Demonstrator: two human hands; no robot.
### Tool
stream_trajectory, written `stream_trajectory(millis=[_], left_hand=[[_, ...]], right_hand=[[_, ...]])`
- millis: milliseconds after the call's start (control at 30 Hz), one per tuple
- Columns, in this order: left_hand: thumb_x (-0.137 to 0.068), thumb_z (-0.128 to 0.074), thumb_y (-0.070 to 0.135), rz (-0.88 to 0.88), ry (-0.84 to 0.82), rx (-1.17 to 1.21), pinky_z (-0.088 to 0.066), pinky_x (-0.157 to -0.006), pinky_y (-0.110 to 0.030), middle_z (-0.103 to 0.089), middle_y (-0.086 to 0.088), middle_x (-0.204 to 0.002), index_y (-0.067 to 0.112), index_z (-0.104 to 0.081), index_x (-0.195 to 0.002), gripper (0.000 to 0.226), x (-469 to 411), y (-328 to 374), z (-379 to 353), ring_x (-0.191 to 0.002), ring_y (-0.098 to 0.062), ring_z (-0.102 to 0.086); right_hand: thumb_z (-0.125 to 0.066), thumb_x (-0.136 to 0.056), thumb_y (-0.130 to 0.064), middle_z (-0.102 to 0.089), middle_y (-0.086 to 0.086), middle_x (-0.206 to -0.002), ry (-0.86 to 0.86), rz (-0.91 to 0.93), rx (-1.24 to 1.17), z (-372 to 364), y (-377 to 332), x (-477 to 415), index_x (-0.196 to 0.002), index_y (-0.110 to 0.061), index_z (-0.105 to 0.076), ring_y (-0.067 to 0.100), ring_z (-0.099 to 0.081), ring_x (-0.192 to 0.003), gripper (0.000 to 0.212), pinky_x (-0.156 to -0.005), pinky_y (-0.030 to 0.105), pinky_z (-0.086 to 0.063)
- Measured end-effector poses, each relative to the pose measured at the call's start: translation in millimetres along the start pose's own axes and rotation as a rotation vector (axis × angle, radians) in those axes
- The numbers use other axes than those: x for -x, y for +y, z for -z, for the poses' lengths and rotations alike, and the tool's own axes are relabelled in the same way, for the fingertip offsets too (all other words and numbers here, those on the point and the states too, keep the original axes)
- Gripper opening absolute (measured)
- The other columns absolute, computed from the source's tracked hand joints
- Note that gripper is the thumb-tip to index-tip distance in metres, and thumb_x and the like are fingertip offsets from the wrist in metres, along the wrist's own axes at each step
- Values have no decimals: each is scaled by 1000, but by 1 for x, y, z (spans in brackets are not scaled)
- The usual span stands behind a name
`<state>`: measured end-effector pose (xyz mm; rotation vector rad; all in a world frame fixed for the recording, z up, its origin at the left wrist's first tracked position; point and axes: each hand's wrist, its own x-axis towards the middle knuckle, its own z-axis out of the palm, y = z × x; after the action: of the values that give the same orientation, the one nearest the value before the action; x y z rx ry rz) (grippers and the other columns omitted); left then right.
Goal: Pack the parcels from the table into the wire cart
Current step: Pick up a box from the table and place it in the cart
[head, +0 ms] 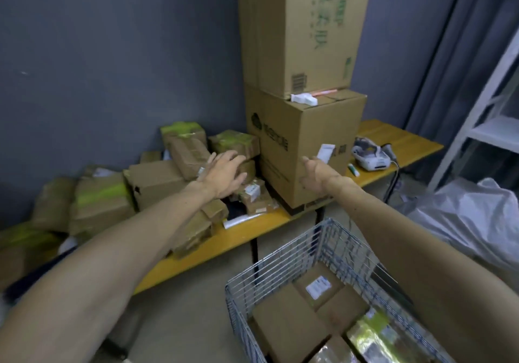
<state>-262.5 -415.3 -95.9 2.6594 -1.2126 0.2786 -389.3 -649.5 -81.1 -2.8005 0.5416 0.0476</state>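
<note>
I see left hand [224,176] fingers spread over parcels [157,183] on worktop [213,249], contact unclear. Right hand [316,179] wide, empty, beside big carton [303,143]. Wire cart [280,261] already holds some.

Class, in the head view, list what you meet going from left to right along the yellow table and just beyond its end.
Pile of brown parcels → left hand → large cardboard box → white device → white shelf. The right hand overlaps the box, so it is left out.
</note>
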Motion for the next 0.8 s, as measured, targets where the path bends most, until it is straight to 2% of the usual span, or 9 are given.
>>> stream_trajectory(millis=[67,233,367,533,800], left_hand=[[-97,-54,37,60,40,-16,-22,-115,-43,-42,-10,-149,16,-48,-142,50,12,-26,23,-138,-28,-38],[-97,-52,40,166,98,-98,-22,-116,-44,-41,-8,-150,19,-46,-144,51,42,-99,70,-139,-27,-38],[-99,-49,41,226,115,-148,-25,-113,-42,-42,-9,-149,17,-45,-144,52,61,-161,99,-138,-28,-39],[-100,-48,39,275,93,-161,-23,-115,-41,-38,-11,-153,17,-41,-146,52,77,-230,120,-140,-28,-37],[-100,-46,43,370,41,-148,-23,-116,-42,-33,-11,-155,18,-38,-148,55,105,-328,123,-141,-31,-34]], right_hand=[[-47,-103,-26,-23,16,-161,32,65,36,13,-30,-10,-157,-8,-11,27,-14,-151,67,-119,34,-17],[-55,-98,-29,-37,22,-151,75,196,30,33,-113,-37,-153,-8,-24,32,-28,-144,67,-115,36,-29],[-58,-95,-32,-36,19,-149,60,271,4,31,-182,-64,-156,-14,-20,35,-37,-138,74,-110,40,-36],[-59,-94,-45,-37,18,-148,67,288,2,15,-253,-92,-155,-15,-24,37,-39,-135,77,-110,45,-37],[-56,-91,-58,-39,16,-148,50,269,11,-13,-338,-129,-153,-17,-29,37,-41,-134,80,-109,46,-37]])
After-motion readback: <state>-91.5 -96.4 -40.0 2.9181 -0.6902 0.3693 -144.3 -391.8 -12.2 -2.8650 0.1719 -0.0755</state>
